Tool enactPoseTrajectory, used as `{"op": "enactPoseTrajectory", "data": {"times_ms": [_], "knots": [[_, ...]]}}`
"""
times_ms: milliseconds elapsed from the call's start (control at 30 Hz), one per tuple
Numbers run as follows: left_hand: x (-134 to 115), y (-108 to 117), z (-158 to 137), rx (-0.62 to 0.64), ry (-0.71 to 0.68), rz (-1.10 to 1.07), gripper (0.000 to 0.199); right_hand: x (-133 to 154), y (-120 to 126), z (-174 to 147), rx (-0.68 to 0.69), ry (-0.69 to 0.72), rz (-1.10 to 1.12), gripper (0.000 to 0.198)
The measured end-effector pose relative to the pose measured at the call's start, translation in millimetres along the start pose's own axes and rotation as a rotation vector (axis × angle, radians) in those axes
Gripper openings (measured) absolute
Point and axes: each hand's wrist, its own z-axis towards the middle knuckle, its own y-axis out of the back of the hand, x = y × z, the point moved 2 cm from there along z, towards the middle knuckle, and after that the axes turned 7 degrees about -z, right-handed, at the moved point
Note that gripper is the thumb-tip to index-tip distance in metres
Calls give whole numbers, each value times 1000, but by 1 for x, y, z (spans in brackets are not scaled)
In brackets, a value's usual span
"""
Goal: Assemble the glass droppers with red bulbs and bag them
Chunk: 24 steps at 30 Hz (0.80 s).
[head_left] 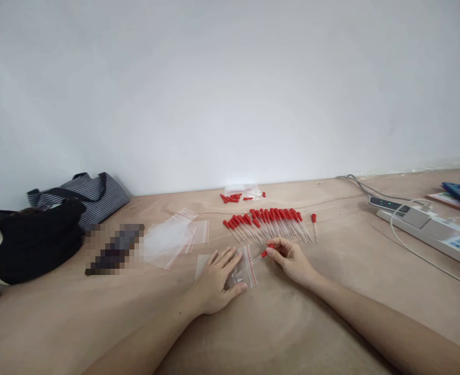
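pinching a clear dropper with a red rubber bulb (pixel 264 254) in the right hand (pixel 292 260), tube at the red-striped edge of a clear plastic zip bag (pixel 241 272). left hand (pixel 217 278) just presses that flat, grasping nothing. can't tell what's inside, but seems lots left: a dense row of red-topped clear droppers (pixel 267 214) and spare flat clear bags (pixel 169 238) lie out.
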Motion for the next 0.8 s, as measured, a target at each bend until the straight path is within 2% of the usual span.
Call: {"op": "enactPoseTrajectory", "data": {"times_ms": [200,367,600,800], "knots": [[0,-1,0,-5,10,2,64,12,18,2,13,236,-332,25],[-3,-1,2,-84,5,59,54,21,14,-3,154,314,-564,9],[-8,-3,8,-165,-78,55,47,29,8,-5,225,367,-582,6],[-13,-4,10,-196,-90,34,46,29,4,-4,255,323,-559,7]]}}
